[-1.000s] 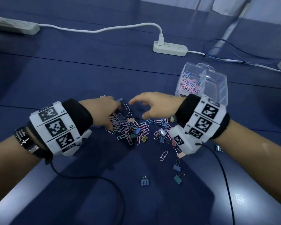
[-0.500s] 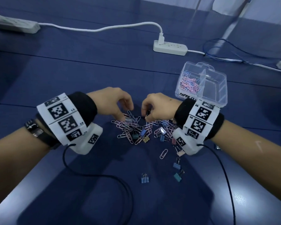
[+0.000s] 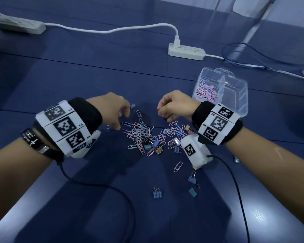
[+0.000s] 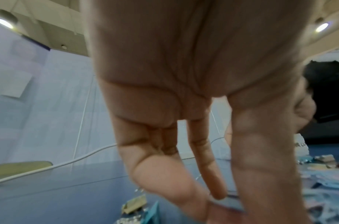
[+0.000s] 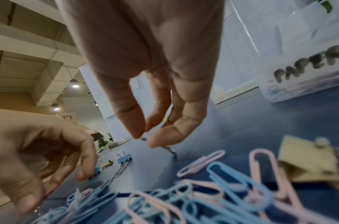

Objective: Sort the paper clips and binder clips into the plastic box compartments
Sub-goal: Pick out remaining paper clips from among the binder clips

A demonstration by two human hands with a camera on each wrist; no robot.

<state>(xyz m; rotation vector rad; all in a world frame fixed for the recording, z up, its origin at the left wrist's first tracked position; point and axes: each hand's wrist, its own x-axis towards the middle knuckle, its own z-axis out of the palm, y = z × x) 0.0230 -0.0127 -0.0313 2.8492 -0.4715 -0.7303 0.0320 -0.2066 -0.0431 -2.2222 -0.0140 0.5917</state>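
Observation:
A pile of pink and blue paper clips (image 3: 144, 135) mixed with small binder clips (image 3: 155, 142) lies on the blue table. My right hand (image 3: 161, 113) hovers over the pile's far right edge. In the right wrist view its thumb and fingertips (image 5: 145, 137) pinch a small metal clip (image 5: 169, 149) just above the table. My left hand (image 3: 123, 118) hangs at the pile's left edge, fingers loosely curled down and holding nothing I can see. The clear plastic box (image 3: 242, 95) stands behind my right wrist, with paper clips (image 3: 206, 91) in its left compartment, marked "PAPER" (image 5: 308, 65).
Loose binder clips lie nearer me (image 3: 157, 194) (image 3: 193, 190), beside a single pink paper clip (image 3: 178, 166). A blue binder clip (image 3: 133, 106) sits by my left fingers. Farther back are a white power strip (image 3: 186, 52), its cable and a blue wire (image 3: 244, 55). A black cord (image 3: 112, 187) trails from my left wrist.
Both hands closed in over the pile, then drew apart. The right hand has risen slightly with its fingertips now pinched together; the left has shifted left to the pile's edge.

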